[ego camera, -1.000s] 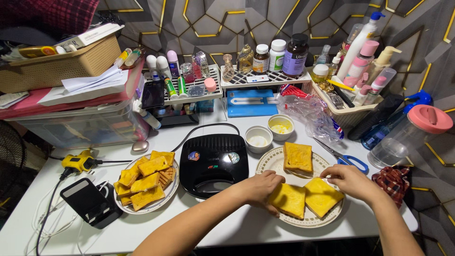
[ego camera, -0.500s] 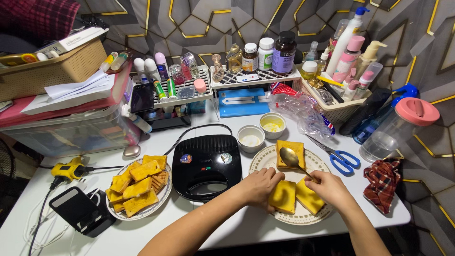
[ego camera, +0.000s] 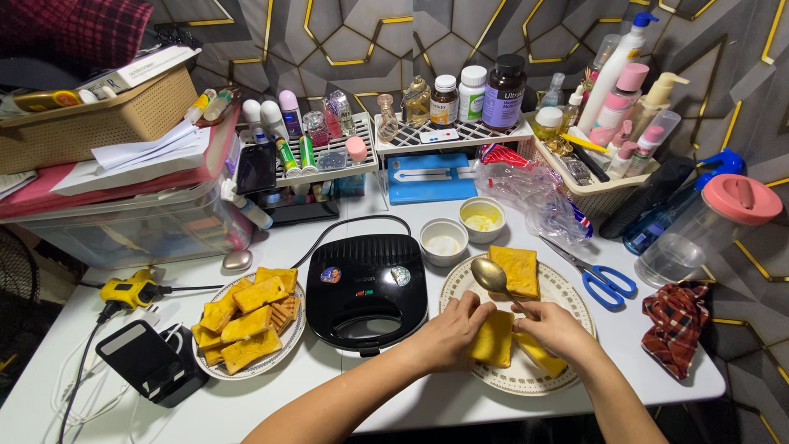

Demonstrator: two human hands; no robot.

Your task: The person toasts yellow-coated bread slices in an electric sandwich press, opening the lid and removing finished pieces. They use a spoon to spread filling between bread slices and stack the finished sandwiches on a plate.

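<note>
My left hand (ego camera: 448, 333) grips a yellow slice of bread (ego camera: 494, 339), lifting and folding it above a patterned white plate (ego camera: 567, 289). My right hand (ego camera: 555, 329) touches the same slice while holding a metal spoon (ego camera: 493, 277), its bowl pointing up and left. Under my right hand lies a second yellow slice (ego camera: 542, 356). A third slice (ego camera: 516, 270) rests at the back of the plate. A shut black sandwich maker (ego camera: 368, 289) stands just left of my left hand.
A plate of toasted sandwich pieces (ego camera: 249, 318) sits at the left. Two small white bowls (ego camera: 445, 241) (ego camera: 482, 219) stand behind the plate. Blue-handled scissors (ego camera: 604, 279), a checked cloth (ego camera: 676, 317) and a pink-lidded jug (ego camera: 707, 230) are at the right. Bottles crowd the back racks.
My left hand has raised the left slice off the plate and tilted it. My right hand moved in toward it, bringing the spoon up over the plate.
</note>
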